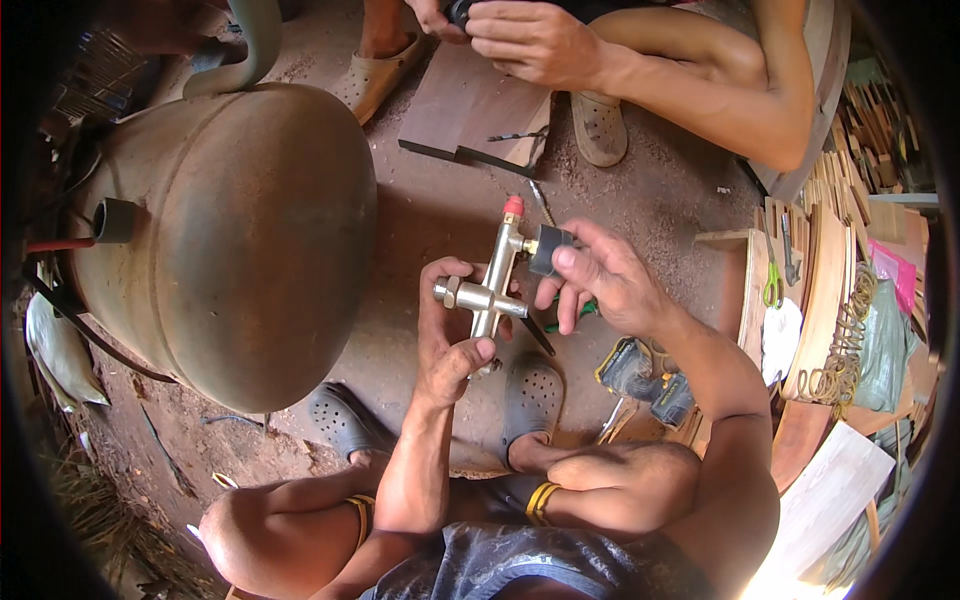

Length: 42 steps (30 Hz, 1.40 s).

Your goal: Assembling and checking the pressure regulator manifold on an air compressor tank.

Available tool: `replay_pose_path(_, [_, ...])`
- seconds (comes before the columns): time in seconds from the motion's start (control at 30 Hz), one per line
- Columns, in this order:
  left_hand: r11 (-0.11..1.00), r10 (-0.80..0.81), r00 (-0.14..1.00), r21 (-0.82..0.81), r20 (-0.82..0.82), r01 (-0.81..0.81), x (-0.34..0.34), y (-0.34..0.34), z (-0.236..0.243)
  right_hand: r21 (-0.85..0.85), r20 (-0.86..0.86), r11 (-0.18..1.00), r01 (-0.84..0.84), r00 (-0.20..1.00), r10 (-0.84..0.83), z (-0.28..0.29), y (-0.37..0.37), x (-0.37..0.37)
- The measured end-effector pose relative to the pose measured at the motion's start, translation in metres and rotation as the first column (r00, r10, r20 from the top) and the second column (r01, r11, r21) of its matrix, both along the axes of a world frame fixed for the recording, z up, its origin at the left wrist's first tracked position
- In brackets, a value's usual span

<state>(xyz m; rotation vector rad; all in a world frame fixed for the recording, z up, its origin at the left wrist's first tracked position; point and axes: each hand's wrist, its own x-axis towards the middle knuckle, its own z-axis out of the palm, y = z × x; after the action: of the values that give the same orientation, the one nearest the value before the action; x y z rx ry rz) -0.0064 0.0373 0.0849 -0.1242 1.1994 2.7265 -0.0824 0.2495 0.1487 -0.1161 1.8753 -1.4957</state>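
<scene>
Fingers of the left hand (442, 352) pinch a silver metal fitting (499, 268) near its lower end, seemingly to steady it, while on my feed the right hand (618, 284) pinches the black gauge (547, 252) on its side, probably for control. The fitting sits between both hands, right of the large tank (275, 250).

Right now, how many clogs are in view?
4: the wearer's grey left clog and grey right clog; one tan clog left of the brown board, another tan clog right. More may be hidden.
</scene>
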Motion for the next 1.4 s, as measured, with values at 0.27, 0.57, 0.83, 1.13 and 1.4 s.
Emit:
replay_pose_path(0.27, [0.988,0.017,0.999,0.154,0.043,-0.024,0.000,0.006,-0.004,0.126,-0.159,0.991,0.047,0.987,-0.027,-0.008,0.003,-0.005])
replay_pose_path(0.57, [0.998,0.026,0.998,-0.047,-0.051,-0.028,0.000,0.009,-0.002,0.033,0.141,0.991,0.128,0.981,-0.132,0.002,-0.001,-0.012])
replay_pose_path(0.83, [0.996,0.051,0.999,-0.067,0.008,-0.050,0.001,0.008,-0.004,0.125,-0.643,0.988,0.094,0.766,0.008,-0.013,-0.007,-0.011])
replay_pose_path(1.13, [0.998,0.049,0.999,-0.032,0.012,-0.049,0.001,0.008,-0.003,0.120,-0.776,0.990,0.078,0.629,0.045,-0.019,-0.004,-0.007])
replay_pose_path(1.4, [0.998,0.062,0.992,-0.013,0.108,-0.061,-0.003,0.002,-0.010,0.006,-0.238,0.991,0.136,0.963,-0.131,-0.029,0.004,-0.011])
